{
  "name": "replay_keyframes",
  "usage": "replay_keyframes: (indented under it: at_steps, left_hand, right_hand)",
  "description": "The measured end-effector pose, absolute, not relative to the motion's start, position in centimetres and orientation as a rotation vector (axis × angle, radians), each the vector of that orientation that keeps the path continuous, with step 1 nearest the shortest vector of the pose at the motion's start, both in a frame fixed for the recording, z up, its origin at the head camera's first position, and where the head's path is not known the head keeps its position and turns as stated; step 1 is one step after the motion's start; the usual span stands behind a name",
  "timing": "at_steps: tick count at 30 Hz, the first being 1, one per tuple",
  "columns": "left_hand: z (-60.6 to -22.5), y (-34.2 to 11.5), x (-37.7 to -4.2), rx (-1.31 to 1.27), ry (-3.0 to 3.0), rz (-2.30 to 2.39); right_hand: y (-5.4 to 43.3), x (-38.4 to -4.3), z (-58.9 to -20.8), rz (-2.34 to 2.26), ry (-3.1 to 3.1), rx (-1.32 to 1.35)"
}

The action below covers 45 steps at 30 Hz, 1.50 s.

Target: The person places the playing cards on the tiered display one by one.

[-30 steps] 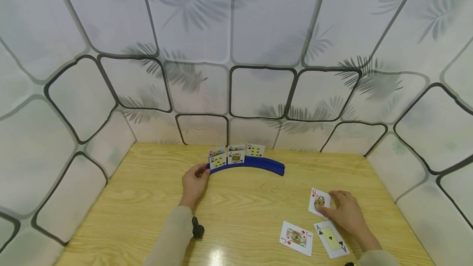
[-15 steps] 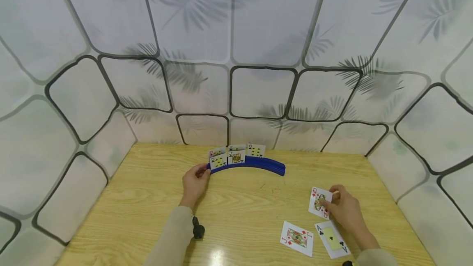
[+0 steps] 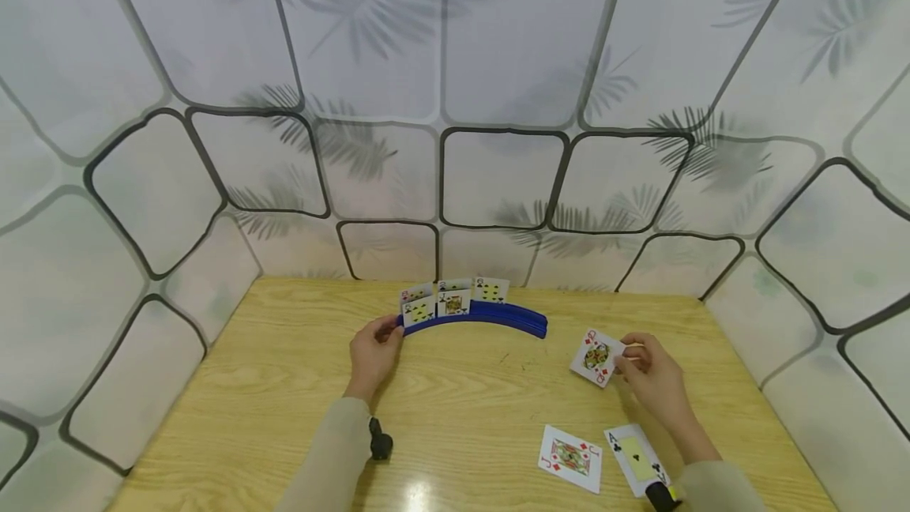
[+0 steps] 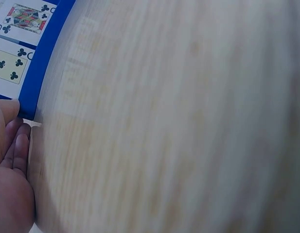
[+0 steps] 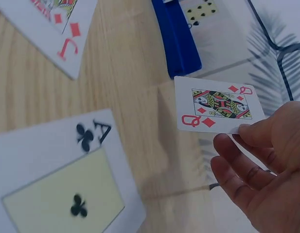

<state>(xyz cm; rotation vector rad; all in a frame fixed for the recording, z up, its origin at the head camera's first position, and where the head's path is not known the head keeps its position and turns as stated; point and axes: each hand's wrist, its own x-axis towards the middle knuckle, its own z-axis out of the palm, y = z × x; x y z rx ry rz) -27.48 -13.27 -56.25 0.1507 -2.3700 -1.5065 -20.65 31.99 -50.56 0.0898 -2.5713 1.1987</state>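
Note:
A curved blue playing card holder [image 3: 510, 319] stands near the back of the table. My left hand [image 3: 375, 358] grips its left end, thumb in front; the fingers are partly hidden. In the holder's front row stand a clubs number card [image 3: 419, 310] and a jack of clubs [image 3: 453, 304]. Behind them are several cards, including a black spot card [image 3: 491, 290]; the rear left ones are mostly covered. Between thumb and fingers, my right hand [image 3: 656, 385] pinches the right edge of a queen of diamonds [image 5: 220, 105], raised off the table and tilted, face toward me.
A jack of diamonds [image 3: 570, 459] and an ace of clubs [image 3: 633, 457] lie face up on the wooden table [image 3: 462, 401] at the front right. The right wrist strap overlaps the ace's lower corner in the head view. A patterned wall [image 3: 498, 180] encloses the table's back and sides.
My right hand has picked the queen of diamonds up from the table and carried it left and toward the holder. The left hand and the holder have stayed put.

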Motion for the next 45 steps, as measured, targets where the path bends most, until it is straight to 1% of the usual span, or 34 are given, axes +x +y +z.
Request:
replay_keyframes:
  at_steps: [8, 15, 33, 45]
  left_hand:
    - [-56.3, -13.3, -27.6, 0.149, -2.365, -1.523]
    - [-56.2, -13.2, -27.5, 0.15, -2.364, -1.515]
    - [-56.3, -13.3, -27.6, 0.142, -2.364, -1.515]
    - [-56.3, -13.2, -27.5, 0.151, -2.372, -1.52]
  right_hand:
    - [30.1, -22.0, -49.8, 1.163, -2.591, 0.081]
    - [28.2, -23.1, -49.1, 1.159, -2.577, 0.13]
    - [24.0, -25.7, -48.7, 1.214, -2.592, 0.226]
    - [21.5, -27.4, -48.7, 1.25, -2.577, 0.229]
